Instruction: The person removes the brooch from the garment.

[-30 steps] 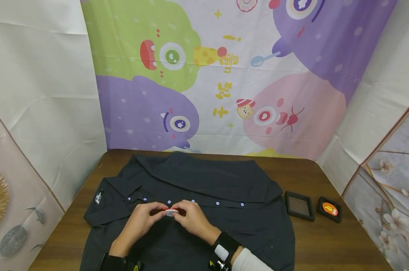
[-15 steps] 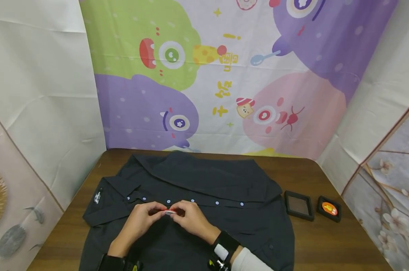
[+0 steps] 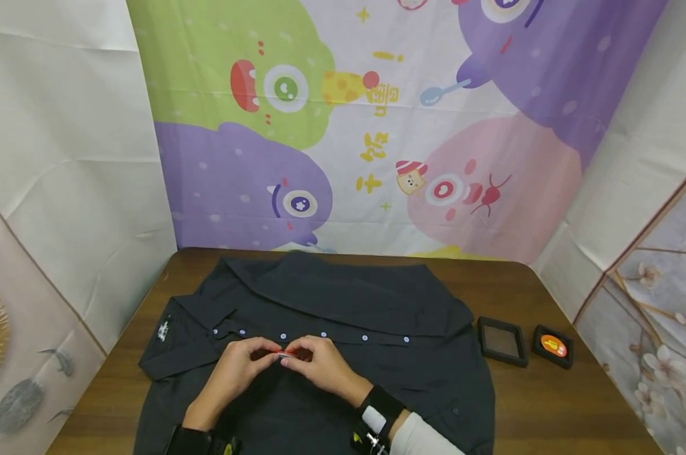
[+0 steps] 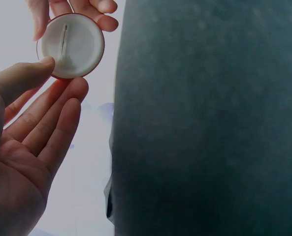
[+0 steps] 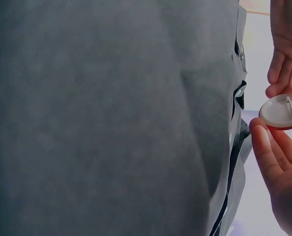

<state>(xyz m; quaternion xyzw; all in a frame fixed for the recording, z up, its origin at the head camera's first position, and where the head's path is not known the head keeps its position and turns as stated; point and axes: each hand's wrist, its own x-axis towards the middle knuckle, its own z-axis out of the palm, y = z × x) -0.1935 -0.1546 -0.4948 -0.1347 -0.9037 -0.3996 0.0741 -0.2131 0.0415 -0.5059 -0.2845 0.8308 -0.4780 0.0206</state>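
A round pin-back button badge point(image 3: 287, 355) is held between both hands over the dark shirt point(image 3: 388, 373). Its white back, with a thin metal pin point(image 4: 64, 40) across it and a red rim, faces the left wrist camera. Thumb and fingers of my left hand point(image 3: 236, 373) pinch one edge. My right hand point(image 3: 328, 370) pinches the opposite edge. From the head view the badge appears almost edge-on, partly covered by fingertips. In the right wrist view, the badge point(image 5: 278, 113) is cut off by the frame's edge. Its front is hidden.
The shirt lies spread over a brown wooden table point(image 3: 553, 417), its row of pale buttons point(image 3: 323, 334) beyond the hands. On the right are an open black frame point(image 3: 502, 342) and a smaller black case point(image 3: 553, 346) with an orange-and-red round piece. A cartoon cloth point(image 3: 371, 126) hangs behind.
The badge has tilted between the fingers, from showing its silvery-white side to nearly edge-on in the head view. Both hands stay in almost the same place.
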